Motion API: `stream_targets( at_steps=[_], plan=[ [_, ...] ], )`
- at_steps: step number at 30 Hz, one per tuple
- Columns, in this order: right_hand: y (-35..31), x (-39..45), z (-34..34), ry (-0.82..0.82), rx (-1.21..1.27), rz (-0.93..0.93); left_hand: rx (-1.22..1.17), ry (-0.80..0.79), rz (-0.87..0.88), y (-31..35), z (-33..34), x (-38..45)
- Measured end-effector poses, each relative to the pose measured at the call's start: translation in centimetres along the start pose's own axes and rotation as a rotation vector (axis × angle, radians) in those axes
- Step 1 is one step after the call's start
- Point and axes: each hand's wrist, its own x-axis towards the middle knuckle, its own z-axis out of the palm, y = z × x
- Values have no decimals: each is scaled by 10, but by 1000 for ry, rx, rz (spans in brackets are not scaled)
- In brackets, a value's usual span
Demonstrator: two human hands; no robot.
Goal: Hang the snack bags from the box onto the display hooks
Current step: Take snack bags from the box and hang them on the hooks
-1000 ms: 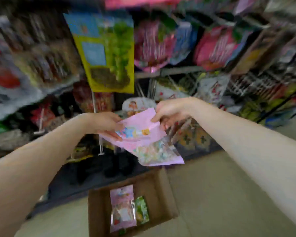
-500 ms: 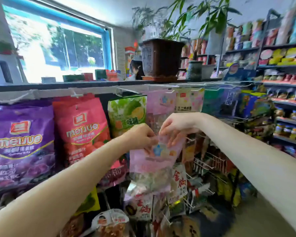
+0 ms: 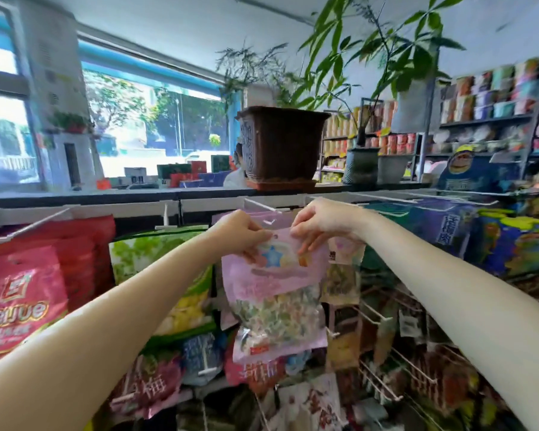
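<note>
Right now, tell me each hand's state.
Left hand: closed on the pink snack bag, top left corner.
Right hand: closed on its top right corner.

At your ten o'clock a wide window [image 3: 156,119] with a blue frame lets in bright daylight. A brown plant pot [image 3: 280,144] stands at twelve o'clock on the dark shelf top [image 3: 106,197], under a pale ceiling [image 3: 184,23]. At two o'clock you see stocked shelves [image 3: 486,119].

display rack [image 3: 199,203] with white hooks [image 3: 263,205], dark top ledge [image 3: 106,195] carrying brown plant pot [image 3: 282,144] on a saucer and smaller dark pot [image 3: 360,164], red bags [image 3: 22,303], green bag [image 3: 156,259] hanging from hooks
</note>
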Motion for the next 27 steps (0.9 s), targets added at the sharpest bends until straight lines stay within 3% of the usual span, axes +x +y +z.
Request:
stream_targets(
  at_steps=[8, 16, 27],
  plan=[
    [18, 59, -6, 81, 29, -159, 84, 136, -40, -5, -7, 34],
    [26, 73, -23, -34, -51, -111, 90, 9, -105, 1, -3, 44],
    [25, 72, -20, 7, -84, -101, 120, 78, -59, -3, 0, 46]
  ],
)
